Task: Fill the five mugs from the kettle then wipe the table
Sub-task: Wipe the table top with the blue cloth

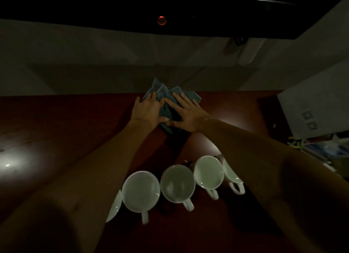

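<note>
Hands: left and right flat, fingers spread, side by side on cloth at desk far edge, mugs behind toward body.

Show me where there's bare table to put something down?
Bare table lies left of the left hand and between the cloth and the mugs. The near edge is crowded with mugs; a box fills the right.
</note>
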Action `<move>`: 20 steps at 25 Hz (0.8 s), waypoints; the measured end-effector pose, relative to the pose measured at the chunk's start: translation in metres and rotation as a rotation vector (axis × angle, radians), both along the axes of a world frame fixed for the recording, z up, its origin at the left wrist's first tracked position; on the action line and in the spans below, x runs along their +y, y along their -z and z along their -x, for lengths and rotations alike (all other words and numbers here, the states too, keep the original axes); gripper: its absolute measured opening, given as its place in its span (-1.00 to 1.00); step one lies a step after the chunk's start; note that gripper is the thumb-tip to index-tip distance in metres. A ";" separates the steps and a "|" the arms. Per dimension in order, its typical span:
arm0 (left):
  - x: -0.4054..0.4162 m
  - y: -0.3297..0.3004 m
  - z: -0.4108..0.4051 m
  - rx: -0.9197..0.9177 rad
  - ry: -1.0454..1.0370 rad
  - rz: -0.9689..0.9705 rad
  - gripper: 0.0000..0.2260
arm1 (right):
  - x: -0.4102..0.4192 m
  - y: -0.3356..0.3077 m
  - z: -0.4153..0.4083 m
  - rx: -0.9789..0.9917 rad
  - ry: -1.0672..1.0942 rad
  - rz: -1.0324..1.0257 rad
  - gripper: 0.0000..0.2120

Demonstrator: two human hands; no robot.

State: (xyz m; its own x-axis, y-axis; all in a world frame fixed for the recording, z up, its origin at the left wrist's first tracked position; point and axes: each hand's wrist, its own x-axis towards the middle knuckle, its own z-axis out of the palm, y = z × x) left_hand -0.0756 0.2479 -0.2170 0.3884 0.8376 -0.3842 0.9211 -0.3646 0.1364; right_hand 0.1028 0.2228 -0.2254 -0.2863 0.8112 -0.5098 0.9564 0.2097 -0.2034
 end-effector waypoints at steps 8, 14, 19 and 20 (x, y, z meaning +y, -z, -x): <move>0.005 0.002 -0.120 0.011 0.179 -0.074 -0.28 | -0.020 0.000 -0.116 -0.007 0.152 -0.002 -0.16; 0.006 0.007 -0.205 -0.032 0.241 -0.069 -0.28 | -0.027 -0.003 -0.195 -0.047 0.266 0.062 -0.13; 0.004 0.009 -0.256 -0.057 0.290 -0.057 -0.30 | -0.041 -0.009 -0.234 -0.025 0.395 0.108 -0.11; 0.003 0.008 -0.263 -0.059 0.302 -0.055 -0.31 | -0.043 -0.011 -0.239 -0.018 0.421 0.113 -0.10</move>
State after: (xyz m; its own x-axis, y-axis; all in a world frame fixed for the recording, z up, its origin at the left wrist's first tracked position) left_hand 0.1870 0.2511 -0.2249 0.6431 0.6999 -0.3108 0.7611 -0.6289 0.1588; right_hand 0.3413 0.1797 -0.2145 0.0666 0.7940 -0.6043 0.9573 -0.2216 -0.1856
